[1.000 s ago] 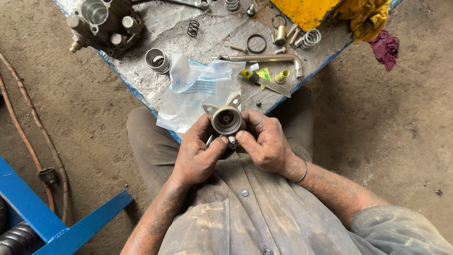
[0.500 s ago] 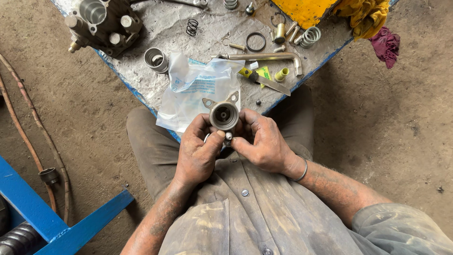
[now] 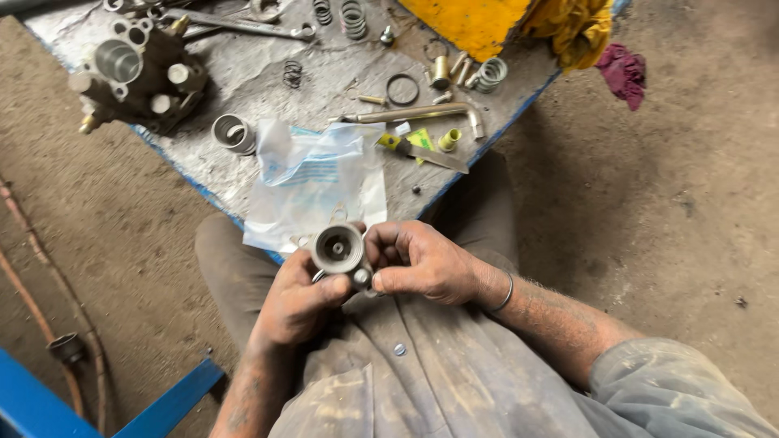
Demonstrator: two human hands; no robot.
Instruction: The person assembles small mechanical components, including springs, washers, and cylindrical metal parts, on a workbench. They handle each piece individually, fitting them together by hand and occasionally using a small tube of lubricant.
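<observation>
A small round metal housing (image 3: 337,248) with a central hole and flange ears is held over my lap in both hands. My left hand (image 3: 299,302) grips it from below and the left, thumb along its lower edge. My right hand (image 3: 426,264) holds its right side, with the thumb and fingertips pinched at a small part on its lower right. A clear plastic bag (image 3: 316,180) lies on the metal plate (image 3: 243,65) just beyond the housing.
On the plate sit a large pump body (image 3: 138,71), a metal ring sleeve (image 3: 233,134), several springs (image 3: 491,73), an O-ring (image 3: 402,89), a bent tube (image 3: 422,115) and yellow-tipped bits (image 3: 449,139). A yellow block (image 3: 471,24), rags (image 3: 623,71) and a blue frame (image 3: 49,405) lie around.
The hands with the housing have dropped slightly closer to my body, and the right fingers have shifted to the housing's lower right. The view has tilted a little.
</observation>
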